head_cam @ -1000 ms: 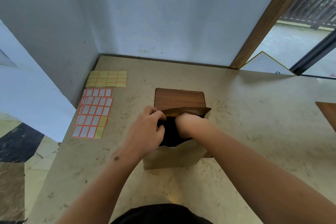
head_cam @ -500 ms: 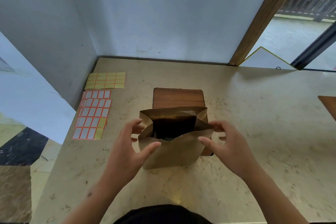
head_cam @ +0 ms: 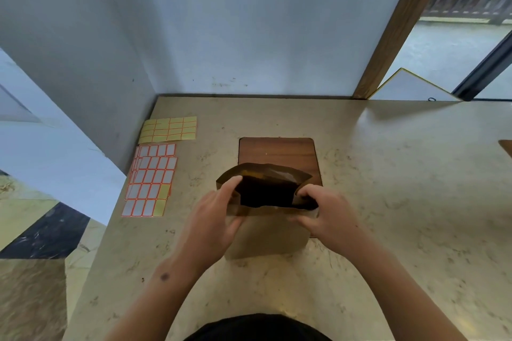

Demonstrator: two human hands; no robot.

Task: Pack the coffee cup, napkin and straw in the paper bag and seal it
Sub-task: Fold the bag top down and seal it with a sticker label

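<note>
The left hand (head_cam: 219,219) pinches the left end of the paper bag's mouth, thumb on the near panel and fingers over the rim. The right hand (head_cam: 324,213) pinches the right end in the same way. The paper bag (head_cam: 266,235) stands upright at the centre of the frame, its rear part on a wooden board (head_cam: 277,151), on the stone countertop (head_cam: 388,188). The mouth is open and dark inside; cup, napkin and straw cannot be seen, so their position cannot be confirmed.

The step in hand appears to be closing the mouth for sealing. Recommended procedure: draw both ends outward to flatten the rim, align near and far panels edge to edge, then fold downward evenly. Keep the bag upright to avoid tipping any cup inside. The label sheets (head_cam: 151,180) at centre left are the likely sealing material.
</note>
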